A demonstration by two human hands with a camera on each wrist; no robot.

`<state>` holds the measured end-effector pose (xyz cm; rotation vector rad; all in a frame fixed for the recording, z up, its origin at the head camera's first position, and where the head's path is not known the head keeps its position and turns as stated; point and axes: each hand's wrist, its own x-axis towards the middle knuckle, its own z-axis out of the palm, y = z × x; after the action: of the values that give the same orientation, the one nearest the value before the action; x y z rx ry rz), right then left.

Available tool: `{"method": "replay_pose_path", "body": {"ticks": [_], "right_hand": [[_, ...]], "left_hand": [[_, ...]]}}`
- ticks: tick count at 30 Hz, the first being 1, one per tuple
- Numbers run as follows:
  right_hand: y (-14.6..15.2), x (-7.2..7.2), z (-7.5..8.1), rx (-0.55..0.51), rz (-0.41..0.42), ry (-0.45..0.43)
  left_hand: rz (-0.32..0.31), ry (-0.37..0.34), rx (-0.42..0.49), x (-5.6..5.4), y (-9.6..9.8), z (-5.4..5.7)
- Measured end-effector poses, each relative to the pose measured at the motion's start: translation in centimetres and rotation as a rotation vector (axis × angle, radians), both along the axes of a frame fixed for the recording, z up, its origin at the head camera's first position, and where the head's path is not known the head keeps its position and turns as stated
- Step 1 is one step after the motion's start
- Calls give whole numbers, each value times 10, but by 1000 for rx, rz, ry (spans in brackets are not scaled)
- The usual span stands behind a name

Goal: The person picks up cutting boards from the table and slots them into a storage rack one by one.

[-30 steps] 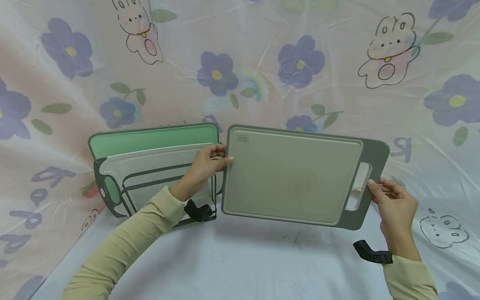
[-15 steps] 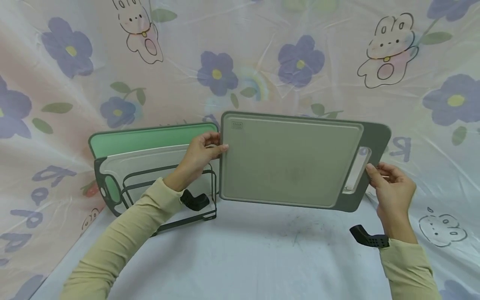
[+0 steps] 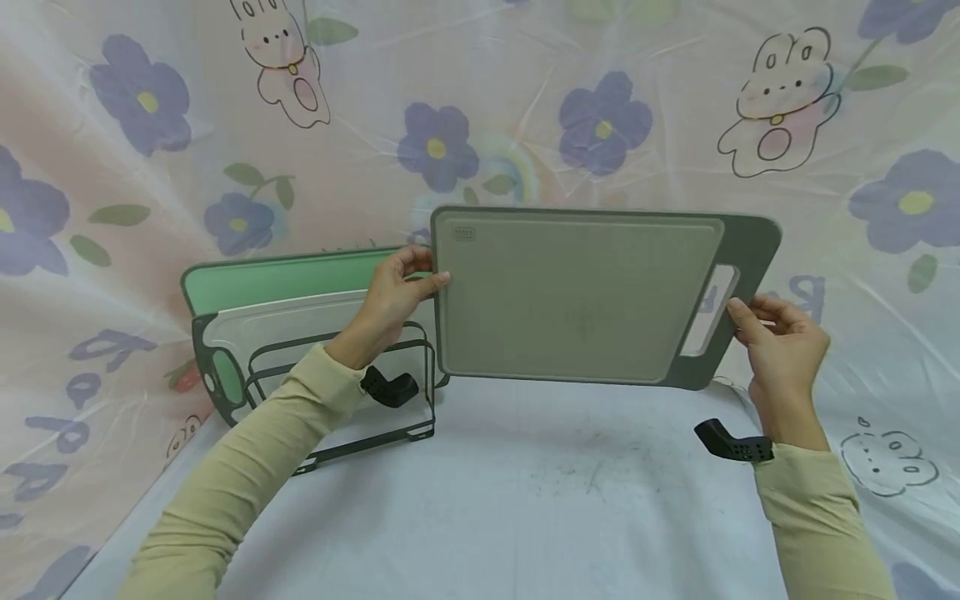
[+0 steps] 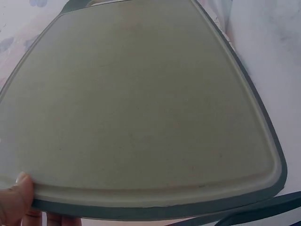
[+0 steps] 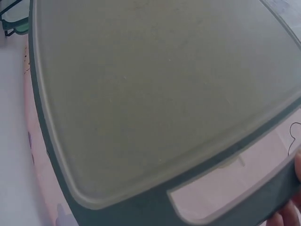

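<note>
Between both hands a greyish-beige cutting board (image 3: 577, 300) with a dark green rim is held up on its long side, above the table. My left hand (image 3: 393, 300) pinches its left edge, thumb on the front face and fingers behind. At the other end my right hand (image 3: 783, 342) grips the dark handle bar beside the slot, thumb in front. The left wrist view shows the thumb (image 4: 21, 195) over the board's grooved edge. In the right wrist view only some fingertips (image 5: 287, 216) show at the handle.
Left of the held board, a dark wire rack (image 3: 375, 446) holds a white cutting board (image 3: 300, 321) and, behind it, a green cutting board (image 3: 292, 279). My left forearm crosses in front of the rack. Behind the white-covered table (image 3: 525, 517) hangs a patterned curtain (image 3: 517, 50).
Both hands have raised the greyish-beige cutting board and shifted it slightly left. Its lower edge now stands higher over the table. The rack and its boards have stayed in place.
</note>
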<state>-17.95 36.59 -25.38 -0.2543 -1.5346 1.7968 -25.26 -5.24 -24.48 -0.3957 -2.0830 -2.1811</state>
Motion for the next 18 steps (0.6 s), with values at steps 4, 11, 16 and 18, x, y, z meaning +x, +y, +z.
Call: {"method": "replay_pose_path", "body": {"ticks": [4,11,16,18], "right_hand": [[-1,-5,5,10,17,4],[-7,-15,9,-61,50,39],[-12,-22,9,-85,81,21],[-14,-26,8,-89,98,10]], "left_hand": [[10,26,27,-2,-1,1],[44,53,43,-5,-4,5],[64,53,42,-6,-9,6],[71,55,37,-7,-12,6]]}}
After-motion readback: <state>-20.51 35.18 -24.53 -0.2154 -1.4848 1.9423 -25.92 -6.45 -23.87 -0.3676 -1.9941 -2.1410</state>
